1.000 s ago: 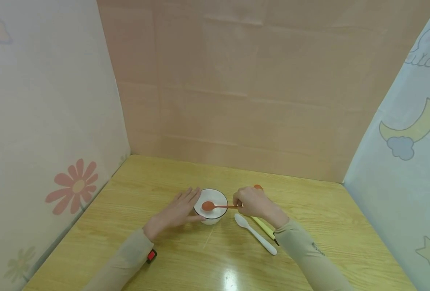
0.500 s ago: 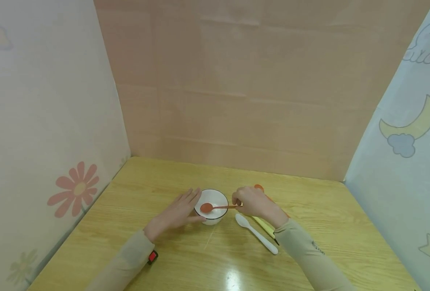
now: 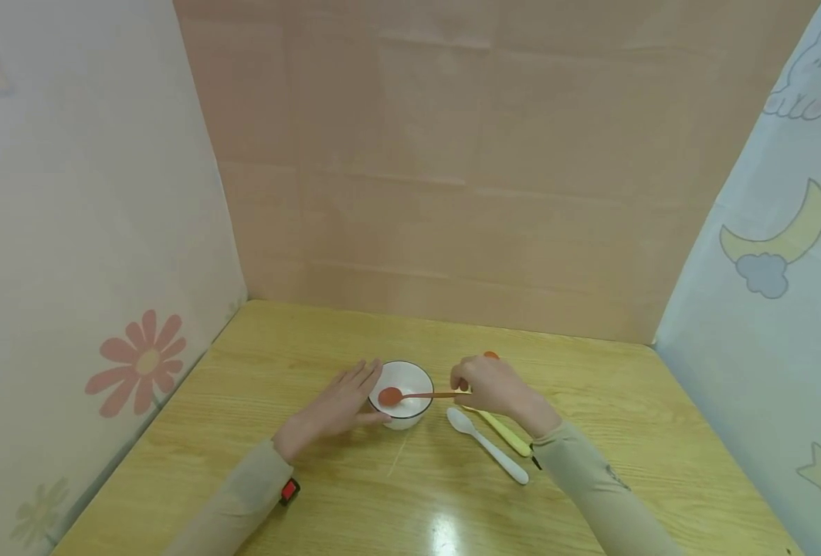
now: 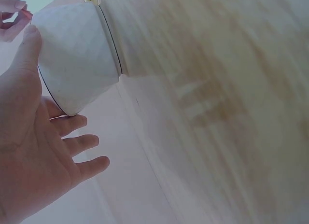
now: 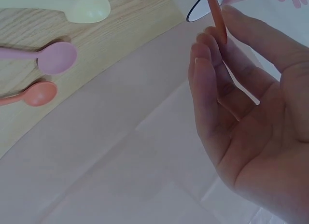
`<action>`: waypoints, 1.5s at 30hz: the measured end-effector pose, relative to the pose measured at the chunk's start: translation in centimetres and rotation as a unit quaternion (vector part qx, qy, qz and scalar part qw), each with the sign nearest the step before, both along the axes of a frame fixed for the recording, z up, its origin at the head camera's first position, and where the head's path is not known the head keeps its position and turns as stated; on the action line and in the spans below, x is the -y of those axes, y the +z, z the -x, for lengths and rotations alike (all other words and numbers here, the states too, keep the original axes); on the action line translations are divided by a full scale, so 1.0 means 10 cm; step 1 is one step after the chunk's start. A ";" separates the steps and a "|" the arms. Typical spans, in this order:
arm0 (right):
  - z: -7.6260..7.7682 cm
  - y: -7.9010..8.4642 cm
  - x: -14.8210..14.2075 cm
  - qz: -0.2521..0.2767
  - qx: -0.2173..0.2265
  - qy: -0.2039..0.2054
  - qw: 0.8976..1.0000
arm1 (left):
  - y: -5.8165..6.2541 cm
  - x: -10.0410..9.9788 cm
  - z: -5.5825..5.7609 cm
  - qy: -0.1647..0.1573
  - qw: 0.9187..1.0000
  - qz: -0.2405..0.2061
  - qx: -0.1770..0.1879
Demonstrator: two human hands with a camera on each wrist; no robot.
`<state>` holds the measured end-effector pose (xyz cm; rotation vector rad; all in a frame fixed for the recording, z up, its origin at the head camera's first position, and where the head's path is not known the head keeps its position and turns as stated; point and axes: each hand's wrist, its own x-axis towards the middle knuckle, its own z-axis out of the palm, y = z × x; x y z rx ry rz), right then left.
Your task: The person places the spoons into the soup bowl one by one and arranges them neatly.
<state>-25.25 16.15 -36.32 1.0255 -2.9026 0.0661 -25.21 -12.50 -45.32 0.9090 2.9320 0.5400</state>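
Note:
A white bowl point(image 3: 401, 422) with a dark rim stands on the wooden table. My left hand point(image 3: 340, 401) rests against its left side, thumb toward the front; in the left wrist view the other fingers spread fairly straight by the bowl point(image 4: 77, 55). My right hand point(image 3: 493, 384) pinches the handle point(image 5: 217, 19) of an orange-red spoon between thumb and fingertips, to the right of the bowl. The handle lies level across the rim, and the head of this spoon point(image 3: 390, 397) is over the inside of the bowl.
A white spoon point(image 3: 486, 446) and a yellow spoon point(image 3: 510, 438) lie under and beside my right forearm. Another orange spoon point(image 5: 41, 93) and a pink-purple spoon point(image 5: 58, 58) lie there too. A black and red piece point(image 3: 289, 490) shows at my left sleeve. Fabric walls enclose the table.
My right hand has shifted slightly right, uncovering more of the yellow spoon. The held spoon's head has moved a little left within the bowl. The left hand keeps its place.

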 end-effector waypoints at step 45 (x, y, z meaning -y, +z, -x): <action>0.01 -0.16 -0.81 0.114 0.053 -0.069 0.990 | -0.04 0.04 0.01 -0.004 1.000 -0.017 0.004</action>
